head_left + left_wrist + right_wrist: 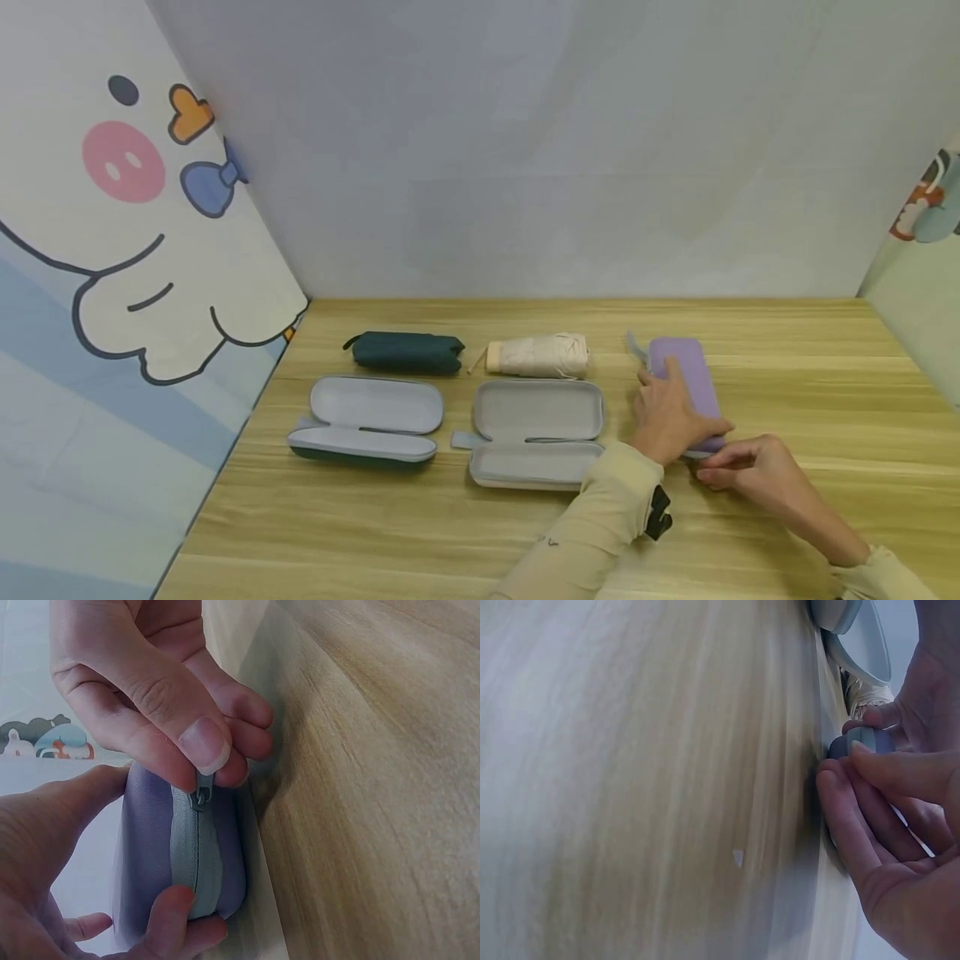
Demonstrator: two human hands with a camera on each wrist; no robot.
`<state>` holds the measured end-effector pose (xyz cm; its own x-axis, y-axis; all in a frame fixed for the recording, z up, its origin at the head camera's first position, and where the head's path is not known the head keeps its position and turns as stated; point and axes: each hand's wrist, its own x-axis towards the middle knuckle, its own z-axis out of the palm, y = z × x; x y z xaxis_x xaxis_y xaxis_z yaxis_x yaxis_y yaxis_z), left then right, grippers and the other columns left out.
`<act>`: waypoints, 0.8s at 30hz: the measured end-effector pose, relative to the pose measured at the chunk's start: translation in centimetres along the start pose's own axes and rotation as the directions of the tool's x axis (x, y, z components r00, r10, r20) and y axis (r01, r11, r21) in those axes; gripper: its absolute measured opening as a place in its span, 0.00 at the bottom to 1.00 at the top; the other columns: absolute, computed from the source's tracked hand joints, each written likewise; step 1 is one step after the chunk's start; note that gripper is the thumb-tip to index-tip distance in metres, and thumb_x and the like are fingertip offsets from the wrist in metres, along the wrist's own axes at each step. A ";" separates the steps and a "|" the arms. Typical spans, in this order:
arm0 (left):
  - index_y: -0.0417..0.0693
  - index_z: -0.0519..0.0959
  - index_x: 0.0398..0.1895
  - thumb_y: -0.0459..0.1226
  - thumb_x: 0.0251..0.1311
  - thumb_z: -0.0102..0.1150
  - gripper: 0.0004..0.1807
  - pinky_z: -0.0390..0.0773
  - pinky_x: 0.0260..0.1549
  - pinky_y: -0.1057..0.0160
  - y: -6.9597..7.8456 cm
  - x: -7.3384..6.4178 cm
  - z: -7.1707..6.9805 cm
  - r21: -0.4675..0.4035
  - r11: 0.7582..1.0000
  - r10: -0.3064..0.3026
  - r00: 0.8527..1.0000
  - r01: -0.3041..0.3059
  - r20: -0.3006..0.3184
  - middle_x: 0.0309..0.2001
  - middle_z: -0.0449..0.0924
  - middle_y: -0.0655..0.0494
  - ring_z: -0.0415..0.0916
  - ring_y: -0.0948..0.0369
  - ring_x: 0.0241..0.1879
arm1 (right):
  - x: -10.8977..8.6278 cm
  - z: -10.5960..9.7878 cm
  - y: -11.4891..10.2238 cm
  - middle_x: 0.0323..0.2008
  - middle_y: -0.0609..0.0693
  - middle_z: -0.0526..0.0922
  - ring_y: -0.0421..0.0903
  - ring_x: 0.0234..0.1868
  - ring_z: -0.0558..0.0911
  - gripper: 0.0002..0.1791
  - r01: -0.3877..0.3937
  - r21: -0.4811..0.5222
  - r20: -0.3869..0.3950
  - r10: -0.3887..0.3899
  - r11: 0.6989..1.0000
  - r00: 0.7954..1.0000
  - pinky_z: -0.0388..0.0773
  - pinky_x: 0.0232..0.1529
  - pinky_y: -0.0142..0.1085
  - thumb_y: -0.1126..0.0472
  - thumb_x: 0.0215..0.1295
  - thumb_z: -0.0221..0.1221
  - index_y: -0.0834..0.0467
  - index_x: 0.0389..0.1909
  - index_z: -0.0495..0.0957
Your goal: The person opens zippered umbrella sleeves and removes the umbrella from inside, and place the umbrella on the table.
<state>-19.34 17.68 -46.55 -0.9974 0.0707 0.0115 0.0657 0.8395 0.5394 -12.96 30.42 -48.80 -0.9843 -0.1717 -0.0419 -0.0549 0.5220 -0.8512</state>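
Observation:
A purple zip case (692, 375) lies on the right of the table, with a grey zip band (196, 855) around its side. My left hand (663, 417) holds it from above, thumb and fingers spread across the sides. At the near end, my right hand (757, 475) pinches the zipper pull (202, 793) between thumb and forefinger. In the left wrist view the teeth below the slider are joined; the stretch above is hidden by my right fingers. The right wrist view shows the case's end (862, 741) between both hands.
Left of my hands, a cream-edged case (536, 408) and a dark green case (375, 406) lie unzipped with lids laid back. Behind them rest a folded cream umbrella (538, 357) and a folded dark green umbrella (408, 352). A pale wall (562, 167) stands behind the table.

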 end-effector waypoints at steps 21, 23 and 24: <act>0.58 0.72 0.47 0.53 0.48 0.67 0.24 0.70 0.26 0.65 -0.1 0.2 -2.5 0.285 0.953 0.087 0.994 -0.105 0.072 0.46 0.71 0.53 0.75 0.61 0.35 | 0.1 0.0 -0.4 0.24 0.50 0.85 0.36 0.24 0.80 0.06 0.021 -0.022 0.014 -0.021 1.000 1.000 0.76 0.25 0.30 0.66 0.48 0.70 0.66 0.25 0.85; 0.61 0.76 0.47 0.48 0.51 0.65 0.18 0.70 0.26 0.64 -0.1 0.4 -3.2 0.327 0.929 0.137 0.981 -0.174 0.134 0.48 0.70 0.54 0.73 0.61 0.38 | 0.2 -0.1 -0.3 0.24 0.50 0.85 0.36 0.24 0.80 0.07 0.011 -0.012 0.030 -0.011 1.000 0.999 0.77 0.26 0.31 0.66 0.49 0.70 0.66 0.26 0.85; 0.64 0.77 0.47 0.46 0.52 0.64 0.17 0.70 0.28 0.64 -0.1 0.4 -3.4 0.340 0.917 0.157 0.973 -0.207 0.169 0.49 0.70 0.55 0.71 0.62 0.42 | 0.2 -0.2 -0.3 0.25 0.51 0.85 0.36 0.24 0.80 0.07 0.003 -0.005 0.039 -0.003 1.000 0.999 0.77 0.26 0.31 0.65 0.49 0.70 0.66 0.27 0.85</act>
<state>-19.85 15.78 -43.69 -0.9553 0.2918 -0.0467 0.2766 0.9386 0.2060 -13.14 30.40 -48.44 -0.9767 -0.2058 -0.0602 -0.0586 0.5261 -0.8484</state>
